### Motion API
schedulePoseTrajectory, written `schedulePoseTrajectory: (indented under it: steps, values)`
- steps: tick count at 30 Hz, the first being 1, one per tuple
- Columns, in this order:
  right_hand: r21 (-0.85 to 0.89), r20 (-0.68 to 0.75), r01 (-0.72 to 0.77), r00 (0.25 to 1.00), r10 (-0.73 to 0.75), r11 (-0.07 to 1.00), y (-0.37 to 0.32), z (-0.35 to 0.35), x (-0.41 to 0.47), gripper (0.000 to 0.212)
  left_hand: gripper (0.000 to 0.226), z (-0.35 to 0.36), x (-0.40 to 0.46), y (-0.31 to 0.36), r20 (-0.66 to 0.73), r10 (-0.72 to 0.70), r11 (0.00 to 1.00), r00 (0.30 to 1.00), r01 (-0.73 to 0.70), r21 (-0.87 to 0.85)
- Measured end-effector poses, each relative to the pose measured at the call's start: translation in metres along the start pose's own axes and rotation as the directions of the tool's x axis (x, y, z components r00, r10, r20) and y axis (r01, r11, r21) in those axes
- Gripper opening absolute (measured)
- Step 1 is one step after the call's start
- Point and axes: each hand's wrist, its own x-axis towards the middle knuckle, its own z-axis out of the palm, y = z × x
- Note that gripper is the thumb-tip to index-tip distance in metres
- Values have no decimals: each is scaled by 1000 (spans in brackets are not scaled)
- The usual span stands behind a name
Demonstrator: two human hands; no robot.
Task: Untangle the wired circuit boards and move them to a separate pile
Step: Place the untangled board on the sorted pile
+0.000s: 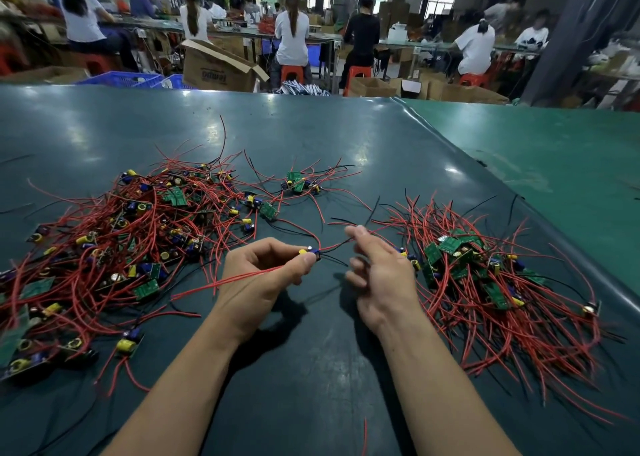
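Left hand point(266, 265): fingers curled, thumb and fingertips pinching one small circuit board point(310, 253) (yellow and blue components visible) held just above the table point(311, 369), near centre. Red wires point(242, 279) from the board trail back across the left palm; a further red wire and black leads run from the board toward the right.

Right hand point(377, 272): slightly blurred, fingers loosely spread and relaxed, gripping nothing that can be made out. Index fingertip lies at or beside the red wire coming off the held board; contact cannot be confirmed.

Tangled pile point(114, 244): left of the hands, large, boards and red wires heavily interlaced, spreading to the left edge of view.

Sorted pile point(485, 275): right of the right hand, green boards clustered, wires fanned out toward the near right.

Small cluster of boards point(298, 183): further back, between the two piles, apart from both.

Background: seated workers point(292, 32) at long benches, cardboard boxes point(216, 67), blue crates point(121, 79).
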Motion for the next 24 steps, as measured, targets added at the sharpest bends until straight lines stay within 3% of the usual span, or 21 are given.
schedulePoseTrajectory:
  steps: [5, 9, 11, 13, 17, 20, 24]
  values:
    - [267, 107, -181, 982, 157, 947, -5, -4, 1, 24, 17, -2, 0, 2, 29, -27, 998, 999, 28, -64]
    - [343, 180, -308, 949, 260, 887, -3, -2, 0, 31, 16, -4, 0, 3, 75, -29, 997, 997, 34, -66]
    - [254, 140, -268, 961, 239, 929, 0, -1, 0, 31, 19, -3, 1, 1, 30, -31, 995, 999, 34, -95]
    - [58, 109, -214, 972, 207, 975, 3, 0, -3, 29, 20, -3, 1, 0, -22, -22, 997, 1000, 20, -80]
    - [-159, 137, -154, 975, 177, 975, 5, 0, -7, 20, 18, -2, -2, -1, 27, -13, 1000, 1000, 14, -14]
    - [-175, 137, -139, 977, 164, 975, 4, -1, -6, 21, 14, -4, -2, 0, 58, -32, 999, 998, 33, -22]
    - [-27, 190, -204, 960, 205, 979, 0, -1, -7, 15, 18, -5, 1, 1, 57, -44, 999, 997, 45, -20]
